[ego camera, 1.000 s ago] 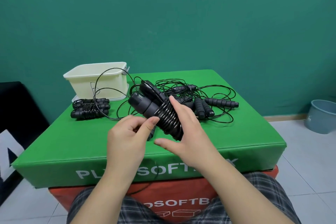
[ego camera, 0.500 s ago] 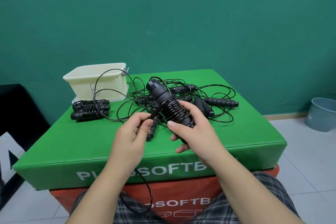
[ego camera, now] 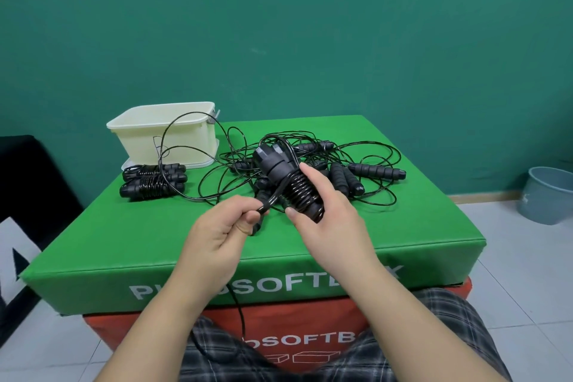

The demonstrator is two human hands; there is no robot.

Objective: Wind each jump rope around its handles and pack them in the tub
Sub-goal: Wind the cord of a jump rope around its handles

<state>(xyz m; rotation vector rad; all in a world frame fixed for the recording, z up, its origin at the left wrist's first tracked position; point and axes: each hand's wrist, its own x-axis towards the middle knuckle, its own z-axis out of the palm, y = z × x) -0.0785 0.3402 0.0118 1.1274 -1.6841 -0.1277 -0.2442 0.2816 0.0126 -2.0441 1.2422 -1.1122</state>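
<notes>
Right hand [ego camera: 328, 214] grips handles [ego camera: 288, 183], cord coiled round them, above table [ego camera: 124, 245] centre. Left hand [ego camera: 217, 232] pinches loose cord [ego camera: 269, 203] just left of coil. Wound rope [ego camera: 152, 180] lies far left, beside tub [ego camera: 167, 136]. Tangled ropes [ego camera: 356, 170] far right.

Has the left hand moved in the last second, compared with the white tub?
Yes. The left hand, pinching the rope, has drawn slightly down and toward the person, away from the white tub, which sits where it was.
</notes>
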